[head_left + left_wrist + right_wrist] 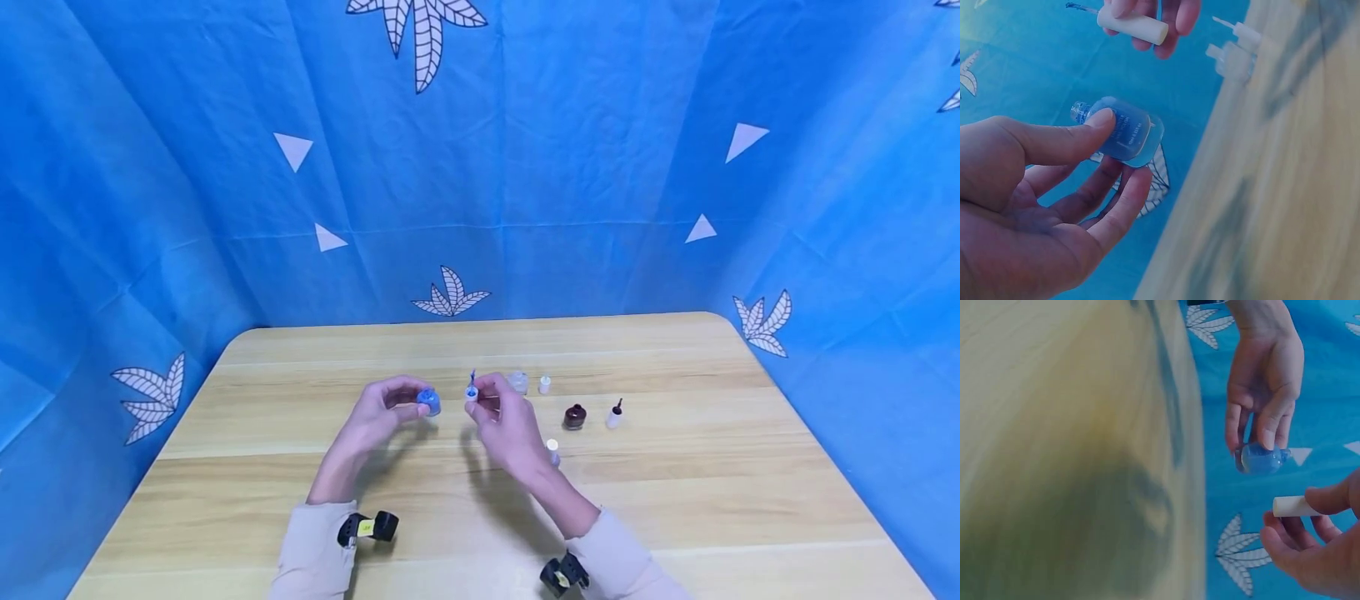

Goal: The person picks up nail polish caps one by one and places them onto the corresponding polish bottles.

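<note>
My left hand [378, 417] holds an uncapped blue nail polish bottle [1124, 131], thumb on its front and fingers behind. Its glass neck [1080, 112] is bare. Across a small gap to the right, my right hand [510, 429] pinches the white nail polish cap [1132, 25] between thumb and fingers. The cap's brush [1079, 7], coated in blue, points up in the head view. Both hands are raised over the wooden table [300, 475], apart from each other. In the right wrist view the bottle [1259, 459] and cap [1291, 506] appear close together.
Right of my hands stand a clear bottle [518, 382], a white brush cap [544, 385], a dark open bottle [574, 417] and a cap with dark brush up [614, 416]. A white-capped bottle [553, 454] is beside my right wrist. Blue cloth [525, 167] hangs behind.
</note>
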The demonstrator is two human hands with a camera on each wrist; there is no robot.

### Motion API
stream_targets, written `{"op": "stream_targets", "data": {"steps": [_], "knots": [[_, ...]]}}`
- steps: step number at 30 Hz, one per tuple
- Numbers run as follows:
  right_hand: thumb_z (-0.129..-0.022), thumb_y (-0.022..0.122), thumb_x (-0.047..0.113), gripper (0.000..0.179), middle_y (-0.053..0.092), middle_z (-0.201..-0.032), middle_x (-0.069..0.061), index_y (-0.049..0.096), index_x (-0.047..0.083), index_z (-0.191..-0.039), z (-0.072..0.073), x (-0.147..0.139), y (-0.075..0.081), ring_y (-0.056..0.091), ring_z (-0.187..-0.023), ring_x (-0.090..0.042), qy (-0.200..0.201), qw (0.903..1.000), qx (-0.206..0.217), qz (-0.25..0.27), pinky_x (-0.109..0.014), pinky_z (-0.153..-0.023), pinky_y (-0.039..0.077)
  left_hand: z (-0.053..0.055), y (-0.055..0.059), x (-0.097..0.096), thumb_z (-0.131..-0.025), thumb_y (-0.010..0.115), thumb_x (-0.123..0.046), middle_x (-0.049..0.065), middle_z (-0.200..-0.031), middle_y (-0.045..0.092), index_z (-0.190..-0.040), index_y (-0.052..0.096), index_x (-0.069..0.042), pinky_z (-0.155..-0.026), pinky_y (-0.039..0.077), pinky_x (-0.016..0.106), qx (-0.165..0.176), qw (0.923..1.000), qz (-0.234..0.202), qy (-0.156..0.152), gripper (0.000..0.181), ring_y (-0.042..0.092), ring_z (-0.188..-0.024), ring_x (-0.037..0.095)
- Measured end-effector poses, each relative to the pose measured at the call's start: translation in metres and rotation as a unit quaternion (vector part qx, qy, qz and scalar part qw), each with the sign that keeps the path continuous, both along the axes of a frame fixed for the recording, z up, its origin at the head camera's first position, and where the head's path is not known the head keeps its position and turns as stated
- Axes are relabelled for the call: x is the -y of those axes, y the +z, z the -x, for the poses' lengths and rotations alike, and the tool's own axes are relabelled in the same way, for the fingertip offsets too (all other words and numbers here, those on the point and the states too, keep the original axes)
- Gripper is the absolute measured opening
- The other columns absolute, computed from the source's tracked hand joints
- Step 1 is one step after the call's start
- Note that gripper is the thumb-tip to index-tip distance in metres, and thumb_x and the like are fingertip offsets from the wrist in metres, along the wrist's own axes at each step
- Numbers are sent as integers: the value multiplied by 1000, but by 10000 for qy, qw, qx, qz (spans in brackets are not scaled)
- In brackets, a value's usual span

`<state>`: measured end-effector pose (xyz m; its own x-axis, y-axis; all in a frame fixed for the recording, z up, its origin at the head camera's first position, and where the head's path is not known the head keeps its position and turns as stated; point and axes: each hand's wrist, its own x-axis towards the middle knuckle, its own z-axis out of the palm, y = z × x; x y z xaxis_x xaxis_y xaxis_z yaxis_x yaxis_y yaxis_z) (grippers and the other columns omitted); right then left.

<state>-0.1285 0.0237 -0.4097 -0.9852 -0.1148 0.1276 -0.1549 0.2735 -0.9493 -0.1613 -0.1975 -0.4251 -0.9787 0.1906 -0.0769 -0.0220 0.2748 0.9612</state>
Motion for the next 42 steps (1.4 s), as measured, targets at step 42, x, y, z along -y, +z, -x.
{"op": "stream_targets", "data": {"steps": [42], "knots": [[-92, 75, 0, 28, 69, -114, -14, 64, 6, -116, -4, -90, 53, 72, -104, -26, 527, 9981, -294, 119, -29, -85, 62, -3, 36, -35, -93, 76, -8, 17, -132, 64, -131, 67, -1, -103, 55, 33, -53, 9846, -1634, -613, 39, 64, -119, 29]]}}
